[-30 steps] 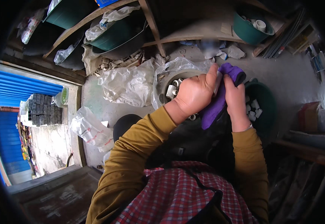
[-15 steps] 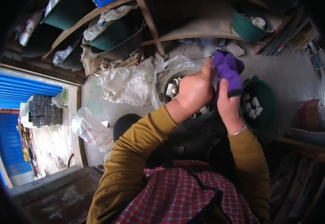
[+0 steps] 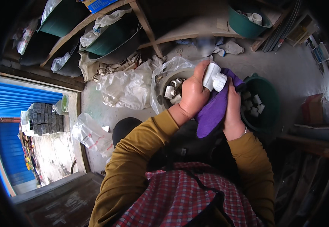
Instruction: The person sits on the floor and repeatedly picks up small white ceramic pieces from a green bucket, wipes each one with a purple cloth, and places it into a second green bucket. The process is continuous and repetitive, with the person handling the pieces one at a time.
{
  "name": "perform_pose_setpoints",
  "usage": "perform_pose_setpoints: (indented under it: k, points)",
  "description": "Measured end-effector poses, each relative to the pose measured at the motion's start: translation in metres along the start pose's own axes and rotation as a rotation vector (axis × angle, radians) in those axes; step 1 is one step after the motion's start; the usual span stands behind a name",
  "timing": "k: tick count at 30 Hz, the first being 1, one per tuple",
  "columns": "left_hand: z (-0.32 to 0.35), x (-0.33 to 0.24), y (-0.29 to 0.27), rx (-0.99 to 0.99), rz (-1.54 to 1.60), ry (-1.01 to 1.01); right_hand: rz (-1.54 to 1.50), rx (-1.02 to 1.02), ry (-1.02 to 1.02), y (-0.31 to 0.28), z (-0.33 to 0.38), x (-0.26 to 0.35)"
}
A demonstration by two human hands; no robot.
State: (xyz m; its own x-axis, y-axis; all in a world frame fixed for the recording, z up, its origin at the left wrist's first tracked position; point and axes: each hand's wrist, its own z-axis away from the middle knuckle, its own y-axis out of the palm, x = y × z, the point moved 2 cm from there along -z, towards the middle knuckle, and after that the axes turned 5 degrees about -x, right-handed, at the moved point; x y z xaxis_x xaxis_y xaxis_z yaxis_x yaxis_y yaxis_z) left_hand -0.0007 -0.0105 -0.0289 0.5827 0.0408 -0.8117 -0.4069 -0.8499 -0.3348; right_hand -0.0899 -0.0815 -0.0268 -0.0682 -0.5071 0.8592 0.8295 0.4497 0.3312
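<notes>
Head view: a white pipe fitting (image 3: 214, 77) is held above the floor between the two hands, its ribbed end turned toward the right. It is gripped by the left hand (image 3: 192, 90), whose thumb is laid along its left side. A purple cloth (image 3: 213, 115) is clasped by the right hand (image 3: 234, 106), with the thumb pressed on its right edge; whether the fitting is touched by the fingers behind the cloth cannot be told. The cloth is draped beneath the fitting and hung toward the near side. Beyond the left forearm, a grey bucket (image 3: 160, 90) is partly filled with white fittings; more are contained in a green tub (image 3: 273, 108) to the right. Crumpled clear plastic (image 3: 123, 90) is spread left of the grey bucket. At the far right, a smaller green tub (image 3: 244, 29) is set on a wooden shelf (image 3: 189, 36).
</notes>
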Motion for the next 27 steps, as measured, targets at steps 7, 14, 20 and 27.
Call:
perform_pose_setpoints:
  k: [7,14,20,27]
  points:
    - [0.001,0.042,0.03,0.087,0.32,-0.444,0.579,-0.048,-0.889,-0.015,0.009,-0.013]
    - [0.02,0.015,0.083,0.496,0.831,-0.964,0.563,-0.518,-0.548,-0.085,0.003,0.053]
    - [0.071,0.062,0.217,0.699,0.853,-0.399,0.163,-0.479,-0.713,-0.101,-0.011,0.093]
    - [0.059,0.148,0.145,0.526,-0.411,-0.329,0.21,-0.438,-0.629,-0.096,-0.008,0.086]
